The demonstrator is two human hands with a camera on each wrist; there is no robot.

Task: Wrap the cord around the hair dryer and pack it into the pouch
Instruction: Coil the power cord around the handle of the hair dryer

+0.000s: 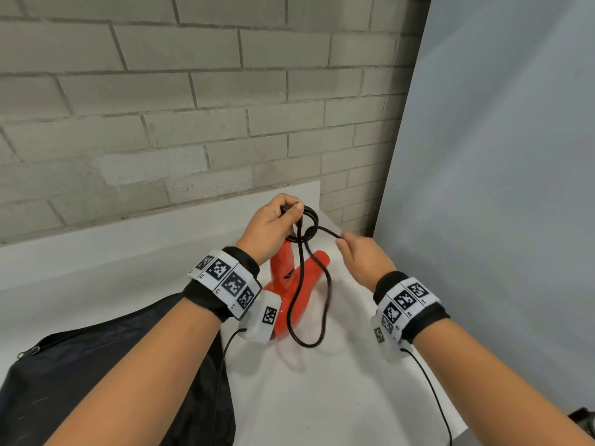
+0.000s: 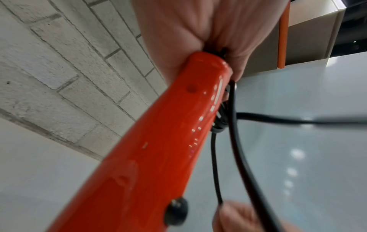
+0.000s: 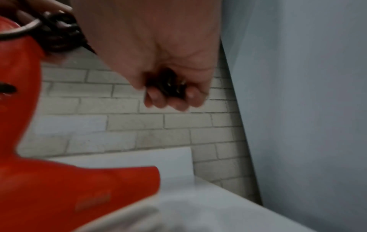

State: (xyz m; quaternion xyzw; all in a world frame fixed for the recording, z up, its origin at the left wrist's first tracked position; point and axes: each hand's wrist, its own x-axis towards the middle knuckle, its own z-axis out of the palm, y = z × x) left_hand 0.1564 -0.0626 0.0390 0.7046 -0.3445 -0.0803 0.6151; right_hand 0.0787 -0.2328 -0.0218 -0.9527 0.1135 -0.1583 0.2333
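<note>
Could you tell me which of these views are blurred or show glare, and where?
Head view: sharp, though the hanging cord loop smears slightly. Left wrist view: glare streaks along the hair dryer handle, cord soft. Right wrist view: blurriest, the right hand and the dark object it holds smeared.

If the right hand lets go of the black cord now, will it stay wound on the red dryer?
Probably not fully. The cord hangs in a long slack loop, so it looks floppy. The coils at the handle end sit under the left hand; the glossy hair dryer may let them slide.
</note>
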